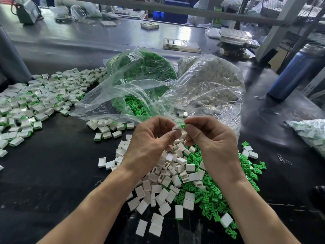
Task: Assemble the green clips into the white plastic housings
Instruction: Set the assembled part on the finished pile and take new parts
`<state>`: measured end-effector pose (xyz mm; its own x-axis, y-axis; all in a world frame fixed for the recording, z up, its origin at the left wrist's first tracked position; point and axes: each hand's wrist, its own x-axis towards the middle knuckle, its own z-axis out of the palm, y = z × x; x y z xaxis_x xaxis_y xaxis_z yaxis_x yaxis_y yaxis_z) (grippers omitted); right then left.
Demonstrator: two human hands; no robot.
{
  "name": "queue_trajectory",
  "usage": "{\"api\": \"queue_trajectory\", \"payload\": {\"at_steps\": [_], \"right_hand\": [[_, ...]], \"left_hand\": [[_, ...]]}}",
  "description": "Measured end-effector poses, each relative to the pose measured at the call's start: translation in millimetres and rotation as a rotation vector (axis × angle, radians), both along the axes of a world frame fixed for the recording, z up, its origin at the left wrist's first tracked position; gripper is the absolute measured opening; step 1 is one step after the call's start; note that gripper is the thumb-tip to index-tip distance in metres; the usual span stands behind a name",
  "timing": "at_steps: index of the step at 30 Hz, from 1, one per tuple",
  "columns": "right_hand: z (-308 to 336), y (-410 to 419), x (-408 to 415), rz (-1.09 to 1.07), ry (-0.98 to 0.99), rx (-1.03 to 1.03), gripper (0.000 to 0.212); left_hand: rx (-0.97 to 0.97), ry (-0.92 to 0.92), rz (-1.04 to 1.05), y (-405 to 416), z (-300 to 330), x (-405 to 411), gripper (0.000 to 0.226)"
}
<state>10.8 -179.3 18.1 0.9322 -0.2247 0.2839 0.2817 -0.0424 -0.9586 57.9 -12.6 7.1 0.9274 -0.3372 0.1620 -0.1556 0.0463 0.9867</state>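
My left hand [151, 140] pinches a small white housing [176, 127] between thumb and fingers above the table. My right hand [211, 138] pinches a green clip [183, 126] right against the housing's end; the two parts touch. Below my hands lies a heap of loose white housings [168, 175], and a heap of loose green clips [218, 191] spreads to its right. A wide spread of housings with green showing at one end [35, 103] covers the table at the left.
Two open clear bags stand behind my hands, one with green clips [140, 71], one with white housings [211, 80]. A blue bottle [295, 71] stands at the right, and another bag of parts [311, 132] lies at the right edge. Paper clips [284, 159] lie nearby on the dark table [52, 173].
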Motion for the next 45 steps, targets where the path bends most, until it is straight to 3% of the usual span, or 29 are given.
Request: {"api": "queue_trajectory", "payload": {"at_steps": [14,27,35,45], "right_hand": [[6,-6,-4,-0.011,0.055,-0.343,0.019],[7,2,-7,-0.063,0.013,-0.643,0.017],[9,6,-5,-0.06,0.052,-0.063,0.015],[4,12,-8,-0.033,0.144,-0.011,0.005]], "left_hand": [[0.132,-0.058,0.02,5,-1,1,0.011],[0.363,-0.231,-0.012,12,4,-2,0.015],[0.122,-0.081,0.005,6,8,-1,0.004],[0.07,-0.053,0.055,-2,5,-8,0.008]]}}
